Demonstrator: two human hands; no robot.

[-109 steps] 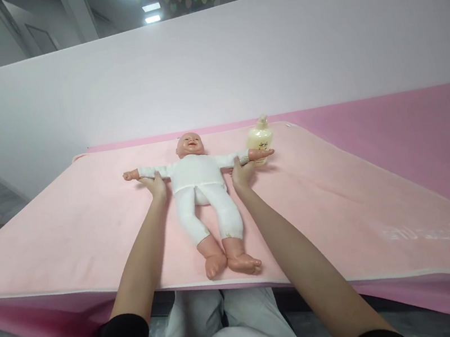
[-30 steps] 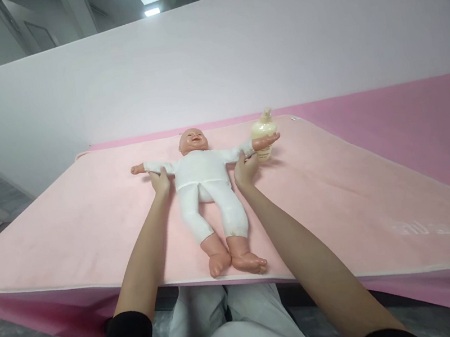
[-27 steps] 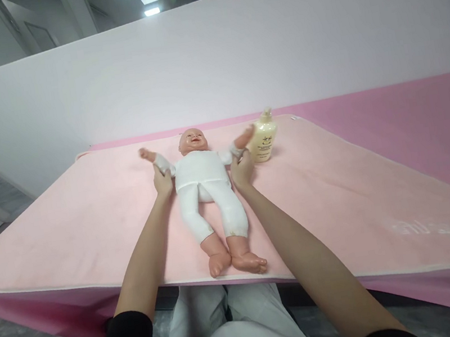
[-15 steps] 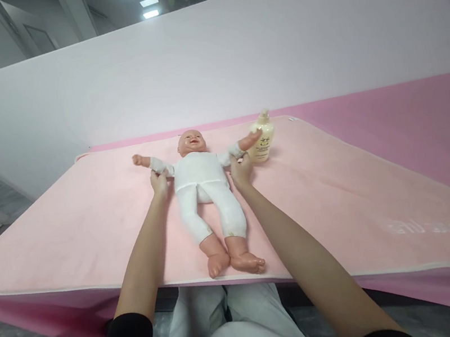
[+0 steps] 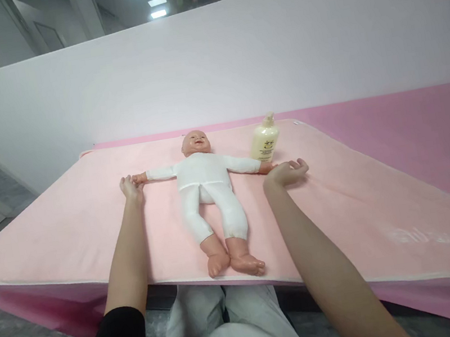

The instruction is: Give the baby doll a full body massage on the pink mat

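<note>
A baby doll (image 5: 202, 171) in a white body suit lies on its back with both arms stretched sideways. Its bare feet point toward me. At the doll's hand on the left side, my left hand (image 5: 131, 189) is closed, its fingers pinching that small hand. My right hand (image 5: 288, 173) lies against the doll's other hand near the thumb and wrist, fingers loosely stretched out to the right and apart. Just behind that doll hand stands a pale yellow pump bottle (image 5: 264, 140), upright.
A light pink towel (image 5: 343, 212) covers most of the pink padded table (image 5: 426, 142). White lettering shows at its right side. A white wall panel (image 5: 209, 68) rises behind the table, with glass above it. My legs are below the front edge.
Both hands have slid outward from the doll's upper arms to its hands. The doll's arms, raised and bent before, now lie straight out sideways. My right hand's fingers have opened.
</note>
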